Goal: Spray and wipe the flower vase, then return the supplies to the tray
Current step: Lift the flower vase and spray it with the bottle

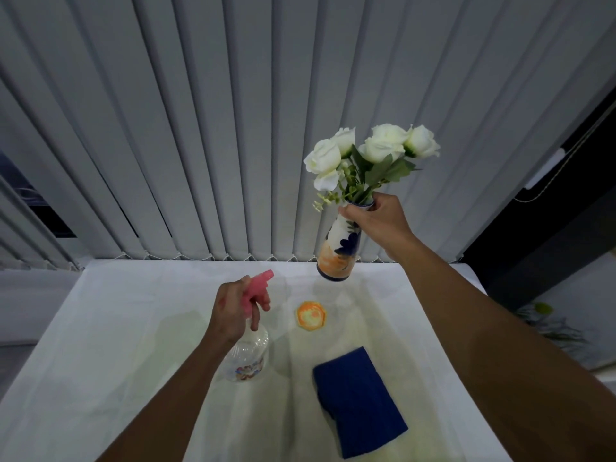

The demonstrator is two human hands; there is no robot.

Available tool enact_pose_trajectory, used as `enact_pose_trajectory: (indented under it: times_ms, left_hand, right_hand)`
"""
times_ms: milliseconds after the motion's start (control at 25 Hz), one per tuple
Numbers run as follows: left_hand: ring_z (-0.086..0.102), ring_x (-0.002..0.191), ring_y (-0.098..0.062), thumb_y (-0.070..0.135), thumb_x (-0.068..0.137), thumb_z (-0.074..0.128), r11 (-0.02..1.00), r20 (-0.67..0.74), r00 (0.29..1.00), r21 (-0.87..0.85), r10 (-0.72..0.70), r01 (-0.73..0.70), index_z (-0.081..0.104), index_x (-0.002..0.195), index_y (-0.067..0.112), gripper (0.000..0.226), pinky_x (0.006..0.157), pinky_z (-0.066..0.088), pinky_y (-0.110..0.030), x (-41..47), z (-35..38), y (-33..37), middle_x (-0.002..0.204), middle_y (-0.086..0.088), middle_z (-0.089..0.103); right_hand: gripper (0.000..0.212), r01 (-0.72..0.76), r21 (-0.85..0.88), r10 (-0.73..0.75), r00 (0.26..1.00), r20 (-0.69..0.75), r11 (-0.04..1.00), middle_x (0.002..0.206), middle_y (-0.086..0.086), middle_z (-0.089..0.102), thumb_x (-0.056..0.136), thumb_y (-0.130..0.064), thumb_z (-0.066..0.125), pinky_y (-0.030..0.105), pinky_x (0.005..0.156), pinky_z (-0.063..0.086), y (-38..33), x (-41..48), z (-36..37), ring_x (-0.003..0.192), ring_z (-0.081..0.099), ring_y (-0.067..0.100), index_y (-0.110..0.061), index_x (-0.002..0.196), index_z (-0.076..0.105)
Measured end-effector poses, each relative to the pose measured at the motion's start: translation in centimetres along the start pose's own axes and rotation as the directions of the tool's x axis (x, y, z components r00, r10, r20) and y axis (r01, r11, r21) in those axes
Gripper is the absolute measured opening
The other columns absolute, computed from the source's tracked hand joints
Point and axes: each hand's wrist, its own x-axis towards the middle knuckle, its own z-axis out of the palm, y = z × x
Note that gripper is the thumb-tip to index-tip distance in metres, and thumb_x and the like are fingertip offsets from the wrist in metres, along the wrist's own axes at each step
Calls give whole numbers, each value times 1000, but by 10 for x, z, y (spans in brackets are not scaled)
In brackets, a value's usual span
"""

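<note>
Your right hand (376, 221) grips the flower vase (338, 251) by its neck, lifted off the table (133, 328). Your left hand (230, 311) holds the spray bottle (248, 355), nozzle toward the vase. A blue cloth (358, 400) lies nearby.

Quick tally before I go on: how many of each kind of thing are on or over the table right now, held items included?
Vase with white roses, held up by the right hand: 1
Spray bottle, gripped by the left hand: 1
Blue cloth, lying on the table: 1
Orange coaster, on the table: 1
Total: 4
</note>
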Motion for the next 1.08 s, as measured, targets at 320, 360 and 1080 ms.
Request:
enact_pose_trajectory:
  times_ms: [320,360,1080]
  left_hand:
    - [66,51,-22,61,96,48,921,6,993,375,116,-109,74,93,15,53,62,55,-32,-29,28,0,75,-7,68]
    - [71,58,-17,67,95,46,882,61,991,453,117,-132,71,97,16,57,68,59,-36,-33,34,0,76,-3,70]
    - [63,70,-8,67,84,49,597,38,983,790,177,-138,59,106,19,53,64,43,-5,-76,103,-30,89,1,71]
  right_hand:
    - [24,-35,-98,31,999,-43,995,76,5,78,61,-32,86,35,67,61,-10,-7,19,74,74,15,-13,74,78]
    - [26,-36,-116,31,998,-46,993,76,4,78,60,-34,87,34,66,61,-12,-8,23,73,73,13,-13,73,78]
    - [34,-84,-162,74,995,-67,983,76,-4,76,51,-44,85,42,72,65,-21,-19,53,76,73,14,-16,68,76]
